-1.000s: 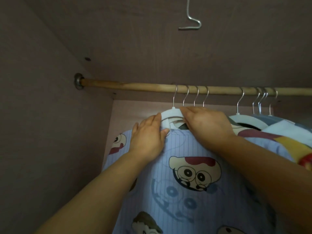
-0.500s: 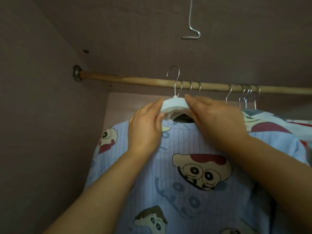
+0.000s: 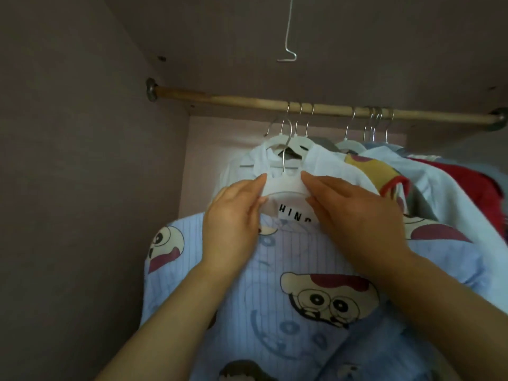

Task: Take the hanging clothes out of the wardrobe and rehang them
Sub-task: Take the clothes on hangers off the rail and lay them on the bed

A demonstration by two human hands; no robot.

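**Head view into the wardrobe.** The wardrobe (image 3: 82,188) fills the frame with dark walls from nine through twelve to three o'clock. We see the blue patterned shirt (image 3: 275,312) spread across the lower half, from five to seven o'clock, nearest the viewer. The remaining garments (image 3: 324,166) hang behind it toward two o'clock, their hooks over the wooden rod (image 3: 247,101), which runs from ten to three o'clock.

The left hand (image 3: 233,224) and right hand (image 3: 357,215) meet at centre. Each pinches the white hanger (image 3: 283,185) between a thumb below and fingers above, the left at its nine-o'clock end and the right at its three-o'clock end. The hanger's metal hook (image 3: 287,152) stands below the rod and touches it nowhere. A bent wire (image 3: 287,59) hangs at twelve o'clock.

We judge the step in hand to be the removal of this shirt from the wardrobe. The next move calls for drawing hanger and shirt toward six o'clock, with the hook kept clear of the neighbouring collars, before rehanging.
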